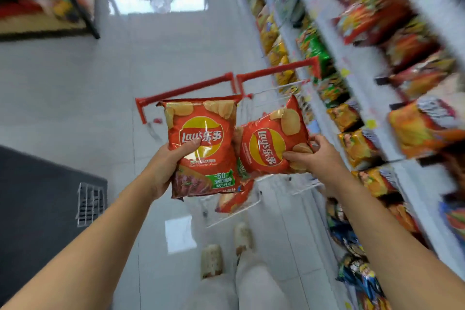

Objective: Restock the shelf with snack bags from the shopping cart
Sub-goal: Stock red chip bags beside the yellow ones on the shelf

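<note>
upright bag [208,158] gripped in left hand [167,166]: logo "Lay's 乐事" in yellow-red roundel; green patch low right reads "-50" above small Chinese print, too small to be sure of; thin line under logo ends "BBQ Flavor"; sideways bag [269,143] gripped in right hand [315,156]: same "Lay's 乐事" logo, rotated; shelf packs [362,148]: print blurred, unreadable

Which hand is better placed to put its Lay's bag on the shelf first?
Probably the right hand: its sideways Lay's bag is nearer the snack shelf on the right. The left hand holds its upright Lay's bag farther from it.
</note>
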`<state>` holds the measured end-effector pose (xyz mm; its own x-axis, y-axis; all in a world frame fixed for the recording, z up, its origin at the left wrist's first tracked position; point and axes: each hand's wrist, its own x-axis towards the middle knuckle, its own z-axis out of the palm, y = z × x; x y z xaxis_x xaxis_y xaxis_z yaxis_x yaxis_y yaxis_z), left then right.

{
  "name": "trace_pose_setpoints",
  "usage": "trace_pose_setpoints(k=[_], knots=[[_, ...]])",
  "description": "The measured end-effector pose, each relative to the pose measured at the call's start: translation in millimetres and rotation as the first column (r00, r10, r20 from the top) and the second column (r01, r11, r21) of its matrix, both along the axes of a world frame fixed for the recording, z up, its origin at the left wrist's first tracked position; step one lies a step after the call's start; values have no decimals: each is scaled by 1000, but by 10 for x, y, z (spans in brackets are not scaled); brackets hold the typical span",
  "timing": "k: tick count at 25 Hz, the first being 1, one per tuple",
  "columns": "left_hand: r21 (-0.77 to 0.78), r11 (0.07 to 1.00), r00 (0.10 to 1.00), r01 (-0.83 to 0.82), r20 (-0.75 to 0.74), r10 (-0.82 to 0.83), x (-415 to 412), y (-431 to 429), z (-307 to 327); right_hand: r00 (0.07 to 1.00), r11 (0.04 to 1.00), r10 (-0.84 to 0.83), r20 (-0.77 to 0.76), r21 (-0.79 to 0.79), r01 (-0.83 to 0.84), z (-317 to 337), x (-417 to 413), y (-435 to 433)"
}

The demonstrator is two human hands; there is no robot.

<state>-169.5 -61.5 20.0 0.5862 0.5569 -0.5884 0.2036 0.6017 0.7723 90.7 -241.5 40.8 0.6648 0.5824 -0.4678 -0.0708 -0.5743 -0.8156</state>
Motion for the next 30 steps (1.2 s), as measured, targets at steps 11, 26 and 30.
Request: trace_pose_setpoints(k=[11,26,30], knots=[[366,825,801,431,266,-536,1348,-1599,2156,794,828,-543,271,328,454,2405,-131,-2980],[492,660,435,568,502,-748,1948,-5702,3605,284,444,-896,343,643,624,4126,-1071,-7100],[546,591,340,594,496,-799,2259,-6118,3874,193,407,-907,374,664,627,4450,-815,-7664]])
